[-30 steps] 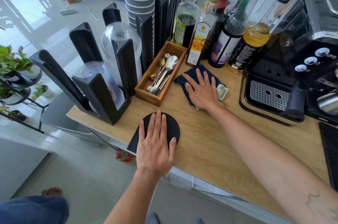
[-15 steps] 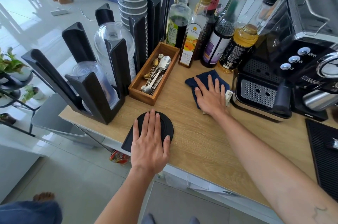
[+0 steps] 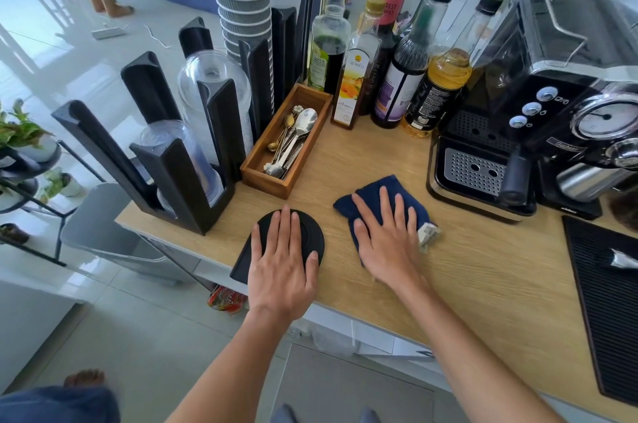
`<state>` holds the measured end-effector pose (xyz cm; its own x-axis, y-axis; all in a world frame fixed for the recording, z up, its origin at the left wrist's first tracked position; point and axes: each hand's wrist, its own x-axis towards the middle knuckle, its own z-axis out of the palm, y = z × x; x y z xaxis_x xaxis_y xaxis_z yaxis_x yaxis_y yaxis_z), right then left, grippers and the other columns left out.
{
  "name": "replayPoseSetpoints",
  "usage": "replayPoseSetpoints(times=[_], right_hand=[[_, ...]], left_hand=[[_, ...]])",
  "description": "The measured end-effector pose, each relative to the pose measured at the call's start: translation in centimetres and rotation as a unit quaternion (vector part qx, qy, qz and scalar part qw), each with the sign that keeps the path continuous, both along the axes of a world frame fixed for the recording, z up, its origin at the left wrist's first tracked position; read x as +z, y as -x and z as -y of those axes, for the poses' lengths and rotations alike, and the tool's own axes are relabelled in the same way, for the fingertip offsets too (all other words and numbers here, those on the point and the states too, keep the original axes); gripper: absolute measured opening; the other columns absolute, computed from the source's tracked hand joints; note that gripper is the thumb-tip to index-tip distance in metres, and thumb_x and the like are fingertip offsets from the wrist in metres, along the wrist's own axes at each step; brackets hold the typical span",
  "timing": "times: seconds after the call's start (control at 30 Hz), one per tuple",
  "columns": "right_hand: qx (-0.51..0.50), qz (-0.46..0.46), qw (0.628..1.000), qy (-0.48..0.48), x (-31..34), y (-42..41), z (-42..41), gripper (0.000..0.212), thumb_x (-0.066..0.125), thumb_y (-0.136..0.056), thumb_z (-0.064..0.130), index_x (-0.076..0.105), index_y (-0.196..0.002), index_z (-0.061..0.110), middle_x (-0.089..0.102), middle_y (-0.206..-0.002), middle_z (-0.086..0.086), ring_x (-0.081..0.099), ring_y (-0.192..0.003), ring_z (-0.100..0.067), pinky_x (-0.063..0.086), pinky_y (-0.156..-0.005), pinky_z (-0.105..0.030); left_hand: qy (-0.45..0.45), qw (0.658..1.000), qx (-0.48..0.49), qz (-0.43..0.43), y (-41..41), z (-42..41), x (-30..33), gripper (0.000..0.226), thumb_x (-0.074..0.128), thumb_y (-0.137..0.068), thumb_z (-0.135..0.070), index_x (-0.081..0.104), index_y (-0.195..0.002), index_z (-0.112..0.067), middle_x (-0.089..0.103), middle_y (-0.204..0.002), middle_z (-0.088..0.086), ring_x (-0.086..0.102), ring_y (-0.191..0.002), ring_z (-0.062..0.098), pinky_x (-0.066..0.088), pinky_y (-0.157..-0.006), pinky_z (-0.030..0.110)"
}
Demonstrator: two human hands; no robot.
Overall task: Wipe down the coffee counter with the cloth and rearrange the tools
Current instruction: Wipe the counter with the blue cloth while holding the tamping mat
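Both hands lie flat: the right hand [image 3: 386, 239] presses the cloth [image 3: 376, 196] mid-frame to wipe the tabletop [image 3: 483, 270], the left hand [image 3: 281, 263] pins the mat [image 3: 314, 236].

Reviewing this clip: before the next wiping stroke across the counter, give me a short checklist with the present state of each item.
1. Cloth lies flat under the right hand: ok, straight fingers press it to the counter.
2. Left hand steadies the black round mat: ok, palm flat on it.
3. Mat fully on the counter: not ok, its near corner hangs over the edge.
4. Room between cloth and coffee machine: ok, bare wood between them.
5. Spoon tray clear of the cloth: ok, apart.
6. Wiped area clean: cannot tell.
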<state>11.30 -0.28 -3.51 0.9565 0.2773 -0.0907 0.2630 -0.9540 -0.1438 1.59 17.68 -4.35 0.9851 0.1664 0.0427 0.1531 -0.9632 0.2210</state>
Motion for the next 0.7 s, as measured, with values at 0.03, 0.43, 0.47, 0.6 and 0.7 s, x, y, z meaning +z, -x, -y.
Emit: replayPoseSetpoints(times=[0.03, 0.43, 0.47, 0.6, 0.7], right_hand=[[0.008, 0.011, 1.000, -0.001, -0.2, 1.6, 0.4, 0.050, 0.009, -0.104, 0.052, 0.004, -0.154, 0.050, -0.005, -0.167, -0.002, -0.009, -0.152, -0.028, -0.004, -0.122, -0.051], [0.057, 0.020, 0.998, 0.010, -0.6, 5.4, 2.3, 0.050, 0.011, -0.103, 0.055, 0.011, -0.152, 0.054, 0.001, -0.167, -0.005, 0.001, -0.153, -0.033, 0.005, -0.121, -0.056], [0.050, 0.018, 0.999, 0.013, -0.4, 3.9, 1.5, 0.050, 0.009, -0.102, 0.056, 0.009, -0.152, 0.054, 0.000, -0.167, -0.005, -0.001, -0.153, -0.033, 0.003, -0.121, -0.056], [0.008, -0.016, 1.000, 0.010, 0.3, -3.9, -3.6, 0.050, 0.011, -0.103, 0.056, 0.004, -0.152, 0.054, -0.010, -0.166, -0.005, -0.013, -0.151, -0.032, -0.008, -0.120, -0.054], [-0.003, -0.049, 0.999, 0.016, 0.8, -7.8, -6.8, 0.051, 0.009, -0.103, 0.056, 0.002, -0.153, 0.052, -0.016, -0.165, -0.005, -0.018, -0.150, -0.032, -0.012, -0.119, -0.055]], left_hand=[[-0.002, 1.000, 0.000, 0.000, 0.0, 0.0, 0.0, 0.069, 0.020, -0.099, -0.047, 0.009, -0.155, -0.007, 0.000, -0.165, 0.010, -0.003, -0.152, 0.022, 0.004, -0.122, 0.052], [0.006, 1.000, -0.005, -0.010, 0.0, -0.1, 0.0, 0.068, 0.018, -0.100, -0.046, 0.006, -0.155, -0.007, -0.003, -0.164, 0.011, -0.006, -0.152, 0.023, 0.005, -0.122, 0.053], [0.007, 1.000, -0.005, -0.010, -0.1, -0.1, 0.0, 0.068, 0.018, -0.100, -0.046, 0.006, -0.155, -0.007, -0.003, -0.164, 0.011, -0.005, -0.152, 0.024, 0.005, -0.122, 0.053], [0.008, 1.000, -0.002, -0.009, -0.1, -0.1, -0.2, 0.069, 0.021, -0.100, -0.046, 0.008, -0.155, -0.006, -0.001, -0.164, 0.012, -0.004, -0.152, 0.024, 0.007, -0.121, 0.054], [0.006, 1.000, -0.001, -0.009, -0.1, -0.1, -0.2, 0.070, 0.021, -0.099, -0.046, 0.008, -0.155, -0.005, -0.001, -0.164, 0.012, -0.004, -0.152, 0.024, 0.007, -0.122, 0.054]])
